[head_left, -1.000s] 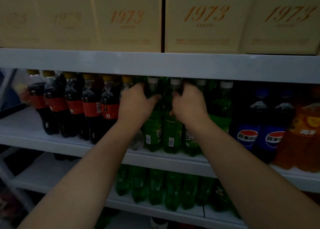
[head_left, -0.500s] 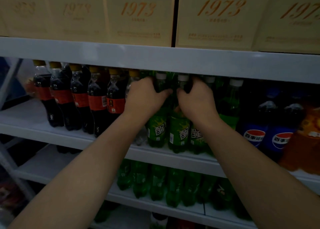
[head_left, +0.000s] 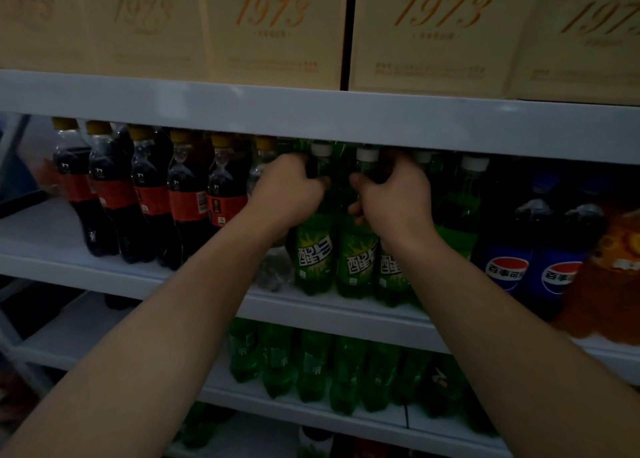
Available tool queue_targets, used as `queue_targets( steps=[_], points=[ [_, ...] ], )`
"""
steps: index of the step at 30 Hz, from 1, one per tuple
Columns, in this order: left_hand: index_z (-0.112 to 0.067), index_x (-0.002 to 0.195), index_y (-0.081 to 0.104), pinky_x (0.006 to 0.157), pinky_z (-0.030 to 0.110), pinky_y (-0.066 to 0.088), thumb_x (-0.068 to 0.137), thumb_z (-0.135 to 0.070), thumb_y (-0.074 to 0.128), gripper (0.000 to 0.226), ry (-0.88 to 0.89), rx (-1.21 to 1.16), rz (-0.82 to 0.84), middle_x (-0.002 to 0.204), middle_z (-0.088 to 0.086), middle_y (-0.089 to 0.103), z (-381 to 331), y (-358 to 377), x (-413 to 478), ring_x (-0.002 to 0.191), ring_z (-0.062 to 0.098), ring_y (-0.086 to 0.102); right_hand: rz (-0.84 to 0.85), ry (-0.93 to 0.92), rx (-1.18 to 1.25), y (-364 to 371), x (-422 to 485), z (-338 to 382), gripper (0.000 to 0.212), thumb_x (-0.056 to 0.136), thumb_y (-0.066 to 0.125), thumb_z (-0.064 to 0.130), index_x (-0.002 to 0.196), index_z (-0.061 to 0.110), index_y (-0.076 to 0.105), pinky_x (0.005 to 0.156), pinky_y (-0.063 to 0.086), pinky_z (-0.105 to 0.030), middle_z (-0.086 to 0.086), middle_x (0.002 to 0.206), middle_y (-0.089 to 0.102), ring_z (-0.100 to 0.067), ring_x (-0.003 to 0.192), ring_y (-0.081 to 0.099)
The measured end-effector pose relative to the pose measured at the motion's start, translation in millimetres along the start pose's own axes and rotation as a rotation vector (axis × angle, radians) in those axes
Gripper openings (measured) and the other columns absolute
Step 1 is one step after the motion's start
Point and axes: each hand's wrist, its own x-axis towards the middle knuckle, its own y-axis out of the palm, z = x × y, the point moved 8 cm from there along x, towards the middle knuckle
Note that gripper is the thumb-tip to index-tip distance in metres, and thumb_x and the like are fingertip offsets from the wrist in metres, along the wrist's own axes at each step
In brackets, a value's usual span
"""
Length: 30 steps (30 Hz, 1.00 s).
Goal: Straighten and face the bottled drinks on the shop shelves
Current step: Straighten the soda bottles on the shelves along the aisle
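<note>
Nearest, on the lower shelf (head_left: 304, 419), a row of lower green bottles (head_left: 311, 364) stands under both forearms. On the middle shelf (head_left: 346, 315), the left hand (head_left: 287, 191) is curled around the neck of the left green bottle (head_left: 313, 253); the bottle's body is at 6 o'clock from this hand. The right hand (head_left: 394, 198) is clamped on the neck of the right green bottle (head_left: 358, 260), just beside the first one. Both labels face the front. At 9 o'clock from the left hand stand dark cola bottles (head_left: 187, 198). At 3 o'clock from the right hand are 2 blue bottles (head_left: 507, 260). Farthest, at 12 o'clock, beige boxes (head_left: 273, 31) show 1973.
</note>
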Motion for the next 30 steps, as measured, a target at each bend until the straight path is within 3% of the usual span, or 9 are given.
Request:
queue_targets(
  steps=[14, 17, 21, 24, 28, 30],
  points=[
    [-0.015, 0.109, 0.063, 0.07, 0.021, 0.037, 0.088, -0.028, 0.062, 0.025, 0.236, 0.155, -0.198, 0.104, 0.005, 0.068, -9, -8, -18, 0.089, 0.018, 0.06, -0.072, -0.073, -0.132, -3, 3, 9, 0.022, 0.089, 0.063, 0.025, 0.108, 0.022, 0.053, 0.035, 0.042, -0.018, 0.006, 0.08, 0.059, -0.011, 0.04, 0.059],
    [-0.016, 0.11, 0.064, 0.067, 0.019, 0.036, 0.087, -0.028, 0.063, 0.026, 0.255, 0.163, -0.223, 0.099, 0.002, 0.068, -8, -10, -21, 0.078, 0.012, 0.057, -0.082, -0.088, -0.141, -2, 4, 10, 0.021, 0.089, 0.063, 0.025, 0.107, 0.022, 0.054, 0.035, 0.043, -0.019, 0.006, 0.079, 0.061, -0.012, 0.038, 0.059],
    [-0.014, 0.109, 0.065, 0.06, 0.011, 0.039, 0.083, -0.02, 0.064, 0.026, 0.314, 0.099, -0.321, 0.077, -0.006, 0.064, -13, -19, -36, 0.06, 0.002, 0.053, -0.078, -0.091, -0.164, -4, 5, 11, 0.018, 0.089, 0.062, 0.025, 0.104, 0.023, 0.052, 0.035, 0.044, -0.02, 0.006, 0.077, 0.061, -0.011, 0.039, 0.059],
    [-0.009, 0.117, 0.063, 0.074, 0.0, 0.037, 0.083, -0.015, 0.061, 0.035, 0.362, 0.013, -0.48, 0.092, -0.008, 0.06, -5, -32, -60, 0.079, -0.001, 0.054, -0.067, -0.086, -0.196, -7, 4, 10, 0.021, 0.09, 0.061, 0.028, 0.107, 0.021, 0.052, 0.037, 0.046, -0.02, 0.01, 0.077, 0.059, -0.01, 0.041, 0.061],
    [-0.014, 0.111, 0.063, 0.07, 0.004, 0.04, 0.085, -0.013, 0.062, 0.026, 0.219, -0.038, -0.581, 0.096, -0.005, 0.062, 48, -38, -88, 0.078, -0.004, 0.057, -0.081, -0.185, -0.305, -9, -5, 9, 0.023, 0.088, 0.06, 0.034, 0.105, 0.021, 0.054, 0.061, 0.056, -0.027, 0.006, 0.088, 0.062, -0.013, 0.067, 0.066],
    [-0.016, 0.109, 0.063, 0.064, 0.002, 0.039, 0.085, -0.015, 0.064, 0.024, 0.064, -0.046, -0.552, 0.094, -0.002, 0.065, 84, -32, -99, 0.078, -0.008, 0.056, -0.126, -0.271, -0.351, -10, -15, 10, 0.021, 0.089, 0.058, 0.031, 0.107, 0.022, 0.055, 0.065, 0.045, -0.011, 0.011, 0.091, 0.058, -0.002, 0.076, 0.057]
  ],
)
